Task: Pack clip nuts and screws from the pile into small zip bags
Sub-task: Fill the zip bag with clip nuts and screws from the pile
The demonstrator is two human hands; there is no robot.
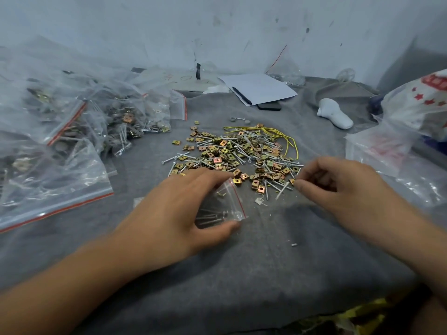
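Clear plastic, a small zip bag lay just nearside of the pile, gripped by our left hand between thumb and fingers, mouth facing the pile, we judged for loading. Our right hand pinched at the pile's near-right edge; what it held we could not tell. Filled bags lay left of the pile.

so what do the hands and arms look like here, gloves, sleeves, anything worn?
Both are bare. The left hand and right hand have no gloves, and no rings, watch or wristband show. Both forearms are uncovered up to the frame edge, with no sleeve in view. No markings or tape visible on either.
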